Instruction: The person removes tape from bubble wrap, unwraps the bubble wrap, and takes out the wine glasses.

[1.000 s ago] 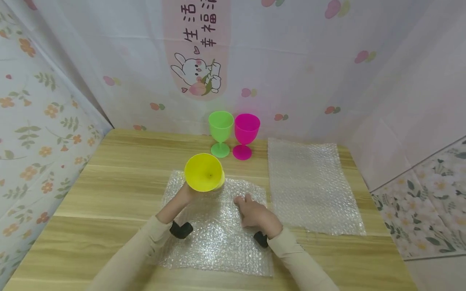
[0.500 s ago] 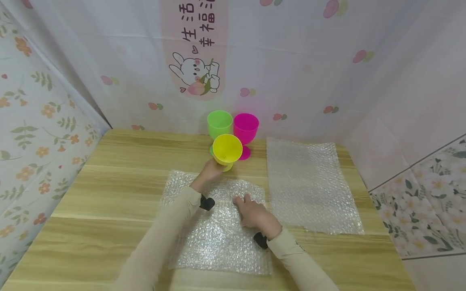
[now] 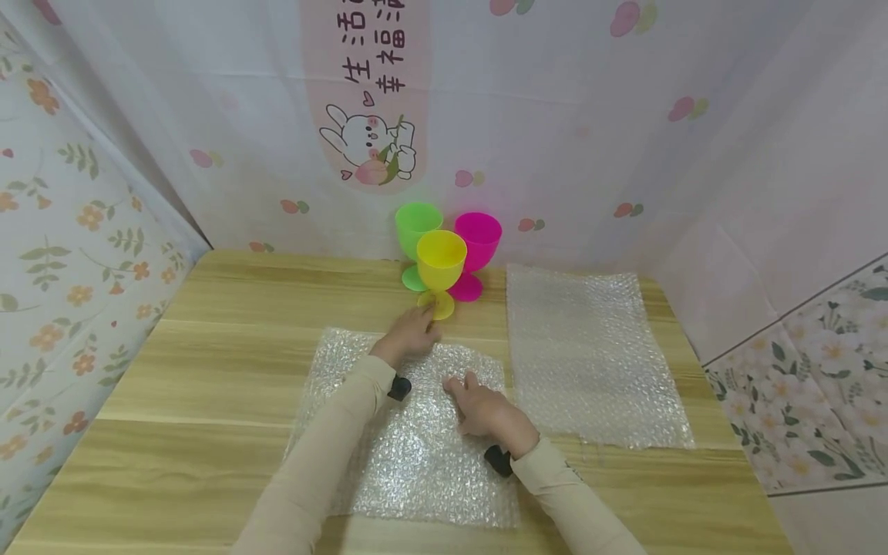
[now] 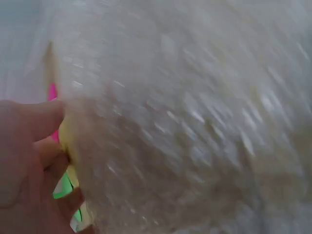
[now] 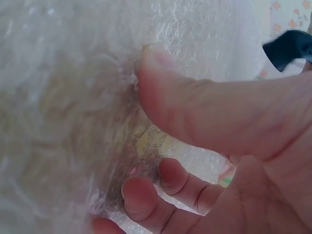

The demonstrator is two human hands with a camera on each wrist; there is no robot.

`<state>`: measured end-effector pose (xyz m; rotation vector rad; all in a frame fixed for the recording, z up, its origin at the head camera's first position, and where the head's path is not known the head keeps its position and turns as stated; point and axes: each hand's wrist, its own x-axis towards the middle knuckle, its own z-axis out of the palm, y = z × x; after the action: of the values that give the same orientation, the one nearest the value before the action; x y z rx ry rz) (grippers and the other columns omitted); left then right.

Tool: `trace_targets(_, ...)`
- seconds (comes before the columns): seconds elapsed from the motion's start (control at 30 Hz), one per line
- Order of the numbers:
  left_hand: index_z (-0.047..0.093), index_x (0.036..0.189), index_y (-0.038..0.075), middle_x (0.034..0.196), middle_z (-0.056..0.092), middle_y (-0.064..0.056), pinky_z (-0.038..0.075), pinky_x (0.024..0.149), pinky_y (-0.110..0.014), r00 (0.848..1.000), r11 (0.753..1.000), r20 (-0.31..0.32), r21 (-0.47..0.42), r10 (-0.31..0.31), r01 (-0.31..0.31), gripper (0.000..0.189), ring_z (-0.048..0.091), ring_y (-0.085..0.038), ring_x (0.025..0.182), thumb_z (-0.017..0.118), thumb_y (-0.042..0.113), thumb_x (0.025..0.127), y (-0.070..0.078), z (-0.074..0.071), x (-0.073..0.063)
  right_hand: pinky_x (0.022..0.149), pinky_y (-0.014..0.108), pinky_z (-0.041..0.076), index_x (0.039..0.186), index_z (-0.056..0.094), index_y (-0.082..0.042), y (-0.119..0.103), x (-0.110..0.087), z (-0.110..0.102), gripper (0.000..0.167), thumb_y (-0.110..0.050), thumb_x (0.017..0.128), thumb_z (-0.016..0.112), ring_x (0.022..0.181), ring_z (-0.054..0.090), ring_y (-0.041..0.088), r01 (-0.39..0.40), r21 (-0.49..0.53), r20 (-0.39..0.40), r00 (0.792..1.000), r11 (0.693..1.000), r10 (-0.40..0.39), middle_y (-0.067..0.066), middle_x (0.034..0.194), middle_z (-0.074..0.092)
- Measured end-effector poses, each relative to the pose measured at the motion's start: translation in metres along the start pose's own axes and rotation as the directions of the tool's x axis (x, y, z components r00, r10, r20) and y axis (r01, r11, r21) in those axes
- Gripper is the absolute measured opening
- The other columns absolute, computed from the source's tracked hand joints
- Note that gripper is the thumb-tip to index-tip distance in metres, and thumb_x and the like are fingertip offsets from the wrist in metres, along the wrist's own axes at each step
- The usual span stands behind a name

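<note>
A yellow plastic goblet (image 3: 442, 262) stands upright on the wooden table, in front of a green goblet (image 3: 418, 231) and a magenta goblet (image 3: 479, 240). My left hand (image 3: 409, 333) is at its foot, fingertips overlapping the near edge of the base. In the left wrist view the fingers (image 4: 57, 161) are loosely bent, with nothing gripped between them. Below lies a sheet of bubble wrap (image 3: 409, 455), partly covered by my left forearm. My right hand (image 3: 486, 408) rests on that sheet's right side; in the right wrist view its thumb (image 5: 170, 92) and fingertips touch the wrap.
A second sheet of bubble wrap (image 3: 590, 354) lies flat on the right of the table (image 3: 222, 370). A printed curtain (image 3: 569, 139) hangs right behind the goblets, and patterned cloth (image 3: 76, 254) borders the left side.
My left hand has carried the yellow goblet forward and right, set it down before the other two, and slid back toward its foot. The magenta goblet has shifted slightly right. My right hand has stayed put.
</note>
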<state>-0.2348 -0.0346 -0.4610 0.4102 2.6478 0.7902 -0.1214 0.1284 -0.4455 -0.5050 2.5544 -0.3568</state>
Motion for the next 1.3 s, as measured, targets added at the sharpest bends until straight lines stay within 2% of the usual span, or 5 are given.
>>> trace_targets(0.27,0.019,0.149,0.013,0.157,0.011,-0.003,0.011,0.110,-0.061,0.997,0.974,-0.012,0.214,-0.075,0.076,0.056,0.011,-0.039,0.141,0.034,0.035,0.100,-0.007,-0.002,-0.004,0.050,0.028,0.041,0.134,0.038,-0.016,0.002,0.000,0.001,0.068,-0.010,0.076,0.073,0.065,0.046,0.018,0.012,0.007,-0.002,1.000,1.000,-0.012,0.009,0.102,0.040)
trace_targets(0.67,0.041,0.136,0.000,0.147,0.031,-0.021,0.023,0.111,-0.053,0.997,0.993,0.039,0.090,0.070,-0.073,0.046,0.029,-0.038,0.135,0.043,0.024,0.097,-0.022,-0.023,-0.025,0.063,0.036,0.044,0.130,0.039,-0.017,-0.008,0.000,0.002,0.069,-0.010,0.073,0.076,0.068,0.048,0.020,-0.061,-0.036,-0.035,0.998,0.997,0.060,0.011,0.103,0.044)
trace_targets(0.93,0.035,0.141,0.006,0.151,0.021,-0.022,0.012,0.106,-0.067,0.990,0.941,0.089,0.313,0.107,-0.130,0.065,0.015,-0.051,0.135,0.060,0.035,0.088,-0.042,-0.022,-0.093,0.054,0.030,0.039,0.129,0.039,-0.017,-0.002,0.000,0.005,0.064,-0.003,0.074,0.070,0.066,0.046,0.019,-0.029,-0.004,-0.034,0.999,1.000,0.029,0.010,0.103,0.043)
trace_targets(1.07,0.029,0.144,0.006,0.151,0.018,-0.023,0.012,0.104,-0.070,0.989,0.940,0.117,0.317,0.090,-0.123,0.080,0.014,-0.053,0.134,0.066,0.040,0.082,-0.059,-0.014,-0.131,0.054,0.030,0.039,0.133,0.039,-0.016,0.001,0.000,0.005,0.067,-0.004,0.074,0.070,0.068,0.046,0.019,-0.006,0.014,-0.037,0.999,1.000,0.007,0.011,0.105,0.044)
trace_targets(1.3,0.028,0.145,0.006,0.151,0.019,-0.023,0.018,0.101,-0.071,0.993,0.957,0.022,0.262,0.119,-0.121,0.091,0.015,-0.052,0.135,0.068,0.048,0.076,-0.088,-0.005,-0.172,0.055,0.028,0.041,0.142,0.034,-0.015,0.004,-0.002,0.008,0.073,-0.009,0.078,0.070,0.068,0.045,0.017,0.045,-0.015,-0.057,0.997,0.999,-0.045,0.014,0.109,0.044)
